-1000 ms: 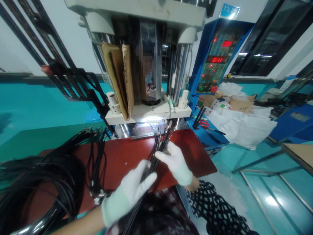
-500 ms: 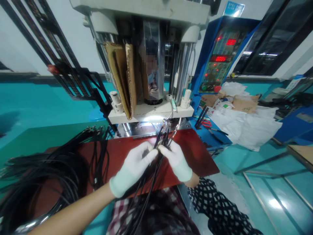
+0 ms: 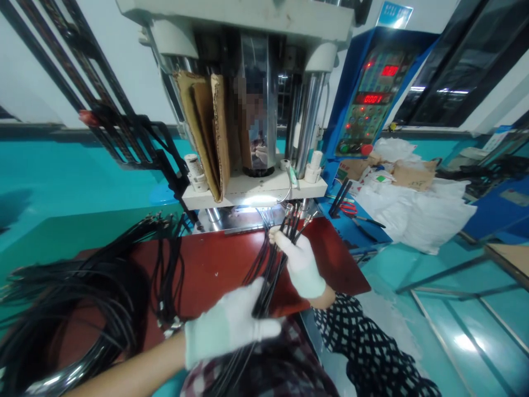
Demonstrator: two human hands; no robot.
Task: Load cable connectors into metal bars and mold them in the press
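Both of my hands wear white gloves and grip one bundle of thin black cables (image 3: 270, 264) that runs from my lap up to the press. My right hand (image 3: 300, 264) is closed round the bundle near its metal-tipped ends, close to the lit gap under the press (image 3: 252, 201). My left hand (image 3: 231, 325) is closed round the same bundle lower down, near the front edge of the dark red work plate (image 3: 215, 259).
A large heap of coiled black cables (image 3: 78, 298) covers the plate's left side. Folded cardboard (image 3: 206, 132) leans on the press ledge. A blue control panel (image 3: 367, 105) with red digits stands at right, with red-handled scissors (image 3: 349, 209) and white bags (image 3: 413, 209) beside it.
My left hand has slid back down the bundle toward me, away from my right hand. My right hand has moved the cable ends slightly forward toward the press.
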